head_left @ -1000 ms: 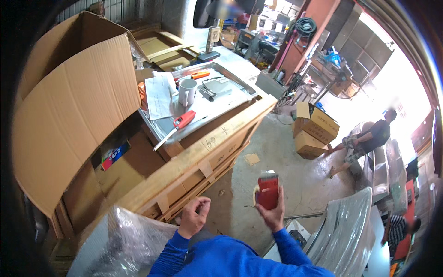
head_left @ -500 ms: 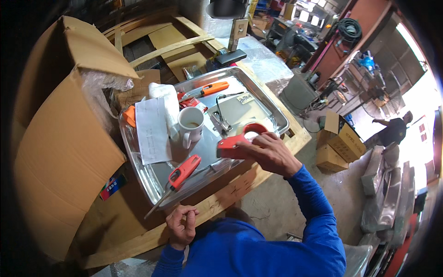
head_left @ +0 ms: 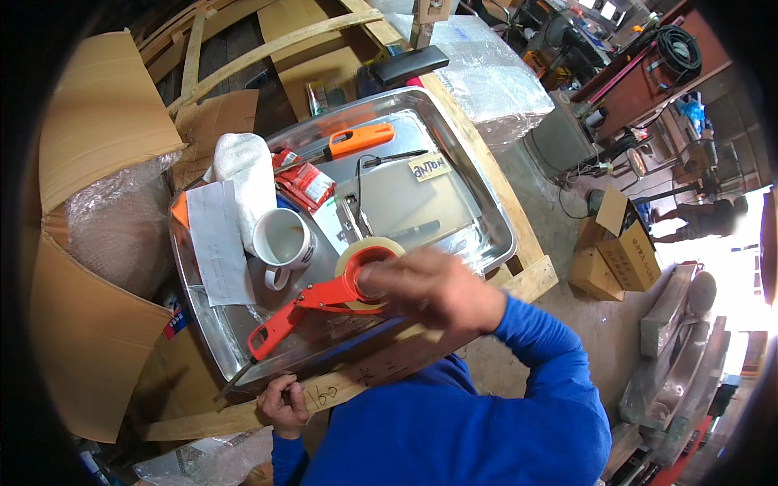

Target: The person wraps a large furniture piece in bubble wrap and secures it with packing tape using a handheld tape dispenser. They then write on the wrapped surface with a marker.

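A red tape dispenser [head_left: 320, 293] with a wide roll of pale tape [head_left: 382, 245] lies at the near side of the metal tray [head_left: 504, 235]. My right hand [head_left: 442, 287], smeared by motion, is over the roll with its fingers stretched out; the dispenser itself looks sharp. A red long-neck lighter [head_left: 274, 330] is partly under the dispenser, its metal tip past the tray's near rim. My left hand [head_left: 284, 407] has curled fingers at the wooden plank's edge; whatever is in them is hidden. A white mug [head_left: 284, 240] with some liquid stands left of the dispenser.
In the tray are a written paper sheet [head_left: 217, 243], white rolled cloth [head_left: 245, 182], a red packet [head_left: 308, 185] and an orange lighter [head_left: 361, 141]. A large cardboard box [head_left: 101, 348] stands left. A black case [head_left: 409, 65] is behind; another person [head_left: 701, 219] is far right.
The dispenser, held raised in my right hand before, now lies lower and further left over the red lighter. My right hand has come off its grip. My left hand stays curled near the plank.
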A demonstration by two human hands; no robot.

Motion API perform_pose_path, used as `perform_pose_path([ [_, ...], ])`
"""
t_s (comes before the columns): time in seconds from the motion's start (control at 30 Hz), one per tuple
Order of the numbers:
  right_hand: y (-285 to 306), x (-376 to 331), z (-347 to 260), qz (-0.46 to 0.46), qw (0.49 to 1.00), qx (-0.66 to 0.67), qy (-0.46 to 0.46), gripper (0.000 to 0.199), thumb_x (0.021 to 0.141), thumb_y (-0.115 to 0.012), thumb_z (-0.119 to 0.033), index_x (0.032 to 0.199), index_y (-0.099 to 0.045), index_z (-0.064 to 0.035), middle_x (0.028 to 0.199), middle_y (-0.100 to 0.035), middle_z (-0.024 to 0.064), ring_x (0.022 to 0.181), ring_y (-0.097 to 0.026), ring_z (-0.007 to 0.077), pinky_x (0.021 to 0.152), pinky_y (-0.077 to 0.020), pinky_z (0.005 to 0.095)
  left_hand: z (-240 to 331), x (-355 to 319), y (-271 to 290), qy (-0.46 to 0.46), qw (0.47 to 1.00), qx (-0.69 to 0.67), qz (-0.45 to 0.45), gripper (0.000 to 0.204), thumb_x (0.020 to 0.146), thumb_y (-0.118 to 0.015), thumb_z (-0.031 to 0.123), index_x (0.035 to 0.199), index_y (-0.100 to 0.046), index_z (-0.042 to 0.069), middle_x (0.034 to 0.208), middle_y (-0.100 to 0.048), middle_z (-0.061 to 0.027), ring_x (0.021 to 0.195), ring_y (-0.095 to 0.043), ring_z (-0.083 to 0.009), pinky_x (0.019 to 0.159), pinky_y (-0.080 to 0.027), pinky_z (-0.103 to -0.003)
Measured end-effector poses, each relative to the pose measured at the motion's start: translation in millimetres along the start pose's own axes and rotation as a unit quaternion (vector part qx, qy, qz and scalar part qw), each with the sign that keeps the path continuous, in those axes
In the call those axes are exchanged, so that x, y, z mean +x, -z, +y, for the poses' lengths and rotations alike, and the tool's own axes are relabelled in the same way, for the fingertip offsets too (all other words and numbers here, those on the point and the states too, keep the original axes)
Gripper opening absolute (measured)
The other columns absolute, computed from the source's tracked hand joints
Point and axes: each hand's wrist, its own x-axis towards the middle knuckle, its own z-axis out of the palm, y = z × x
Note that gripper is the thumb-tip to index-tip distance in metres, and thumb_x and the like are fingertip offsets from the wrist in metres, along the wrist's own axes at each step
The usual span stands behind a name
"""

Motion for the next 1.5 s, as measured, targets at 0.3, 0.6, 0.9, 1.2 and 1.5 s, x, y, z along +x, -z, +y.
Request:
perform_pose_path([
  [0.3, 38, -20, 113, -0.148, 0.931, -0.298, -0.151, 0.058, 0.081, -0.07, -0.016, 0.135, -0.05, -0.01, 0.13, -0.057, 0.0116, 0.121, -0.055, 0.0298, 0.1, -0.0436, 0.0432, 11, 8, -5, -0.007, 1.0, 0.005, 0.024, 0.013, 0.088, -0.063, 0.013, 0.093, -0.064, 0.0, 0.082, -0.067, -0.013, 0.064, -0.068, -0.0194, 0.063, -0.054, -0.03],
  [0.6, 60, -20, 123, 0.045, 0.886, -0.461, -0.002, 0.04, 0.084, -0.063, -0.015, 0.124, -0.065, -0.0152, 0.128, -0.058, 0.0101, 0.119, -0.056, 0.029, 0.105, -0.0422, 0.046, 13, 6, -1, 0.012, 1.0, 0.012, 0.018, 0.011, 0.084, -0.065, 0.01, 0.091, -0.066, 0.002, 0.078, -0.067, -0.0123, 0.065, -0.066, -0.0231, 0.062, -0.052, -0.032],
  [0.9, 40, 7, 146, 0.186, 0.887, -0.419, 0.052, 0.046, 0.07, -0.073, -0.009, 0.114, -0.07, -0.0202, 0.1, -0.058, 0.0022, 0.094, -0.057, 0.0223, 0.08, -0.0456, 0.0375, 7, 4, -2, 0.029, 0.999, -0.021, 0.018, 0.011, 0.084, -0.066, 0.011, 0.091, -0.066, 0.002, 0.076, -0.067, -0.0112, 0.064, -0.065, -0.0225, 0.062, -0.051, -0.03],
  [1.2, 30, -2, 103, -0.061, 0.98, -0.161, -0.101, 0.023, 0.078, -0.076, -0.02, 0.094, -0.066, -0.0082, 0.084, -0.059, 0.0072, 0.082, -0.062, 0.0263, 0.069, -0.0499, 0.039, 10, 5, -5, -0.007, 1.0, 0.001, 0.025, 0.009, 0.088, -0.063, 0.01, 0.088, -0.066, 0.001, 0.075, -0.067, -0.0103, 0.063, -0.068, -0.017, 0.059, -0.053, -0.028],
  [1.5, 26, -26, 74, -0.085, 0.926, -0.313, -0.191, 0.013, 0.08, -0.069, -0.019, 0.081, -0.063, -0.0072, 0.089, -0.058, 0.0089, 0.091, -0.061, 0.0261, 0.072, -0.0522, 0.039, 10, 9, 4, -0.028, 1.0, -0.006, 0.007, 0.012, 0.089, -0.064, 0.013, 0.089, -0.065, 0.0, 0.072, -0.068, -0.0105, 0.062, -0.068, -0.0177, 0.061, -0.053, -0.029],
])
